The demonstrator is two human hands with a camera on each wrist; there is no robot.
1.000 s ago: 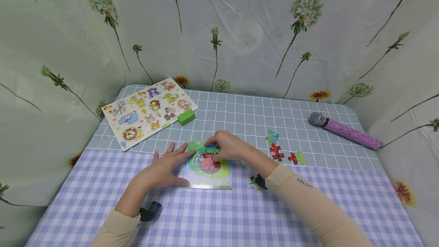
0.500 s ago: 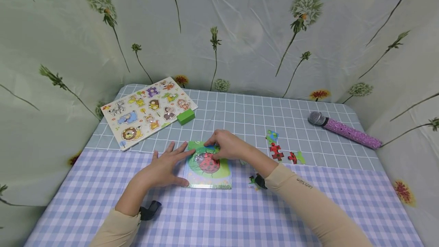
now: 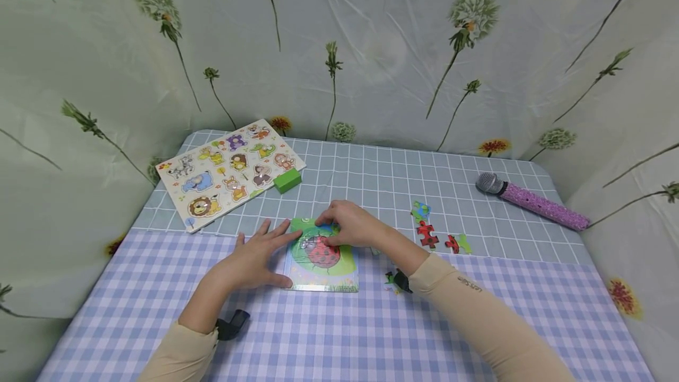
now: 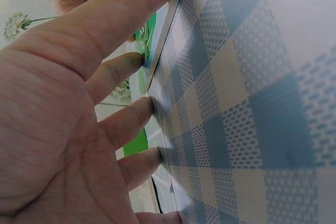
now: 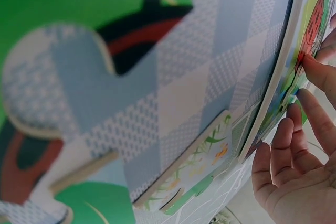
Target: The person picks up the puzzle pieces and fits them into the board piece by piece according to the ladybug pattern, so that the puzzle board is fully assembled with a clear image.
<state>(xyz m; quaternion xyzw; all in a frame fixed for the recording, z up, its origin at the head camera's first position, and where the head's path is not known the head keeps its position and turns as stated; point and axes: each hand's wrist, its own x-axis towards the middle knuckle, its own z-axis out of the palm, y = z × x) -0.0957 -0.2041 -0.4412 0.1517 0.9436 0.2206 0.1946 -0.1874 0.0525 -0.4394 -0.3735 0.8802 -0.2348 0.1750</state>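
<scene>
A small jigsaw board [image 3: 323, 280] with a ladybug picture lies on the checked cloth. My left hand [image 3: 254, 261] rests at its left side with spread fingers; the thumb touches the lower left corner and the index finger reaches onto the board. My right hand [image 3: 352, 226] is over the upper right part, thumb and index finger set on either side of a puzzle piece [image 5: 292, 88] with blue and black in it. This hand hides part of that piece. In the right wrist view its remaining fingers are bent beside the board.
Loose puzzle pieces lie to the right: a blue-green one [image 3: 421, 211], a red one [image 3: 427, 234], a red-and-green one [image 3: 458, 244], and more near the right wrist [image 3: 392, 280]. An animal peg puzzle [image 3: 228, 173], a green block [image 3: 287, 181] and a glittery microphone [image 3: 541, 205] stand farther back.
Both hands stay nearly still. The right thumb has shifted very slightly left on the ladybug; the board and loose pieces have not moved.
</scene>
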